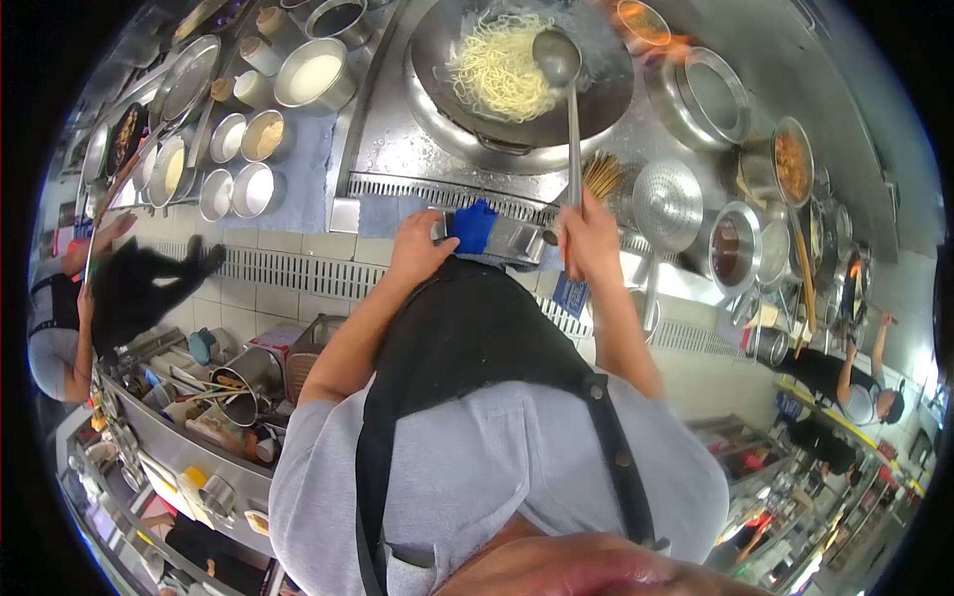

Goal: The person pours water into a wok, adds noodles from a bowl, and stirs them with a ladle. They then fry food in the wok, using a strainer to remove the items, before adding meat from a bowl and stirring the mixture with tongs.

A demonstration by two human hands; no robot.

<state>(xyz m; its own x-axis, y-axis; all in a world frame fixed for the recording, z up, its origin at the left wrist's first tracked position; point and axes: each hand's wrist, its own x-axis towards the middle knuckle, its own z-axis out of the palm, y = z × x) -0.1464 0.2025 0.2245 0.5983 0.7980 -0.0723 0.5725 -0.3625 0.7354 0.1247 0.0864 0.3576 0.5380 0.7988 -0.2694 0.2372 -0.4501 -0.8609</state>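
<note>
Pale noodles (502, 70) lie in a large wok (437, 60) at the top centre, with a ladle's round bowl (556, 57) resting at their right side. My right hand (590, 236) is closed around the lower end of the ladle's long handle. My left hand (419, 243) is at the counter's front edge, its fingers curled at the left end of a metal piece (517, 238), beside a blue cloth (474, 226); whether it grips the metal is unclear. A bamboo brush (602, 175) stands just beyond my right hand.
On the left are metal bowls of powders (253, 189) and a larger bowl (314, 75). A perforated skimmer (667, 206), a bowl of dark red sauce (736, 248) and a flame-lit pan (644, 22) are on the right. Other people (60, 328) stand at both sides.
</note>
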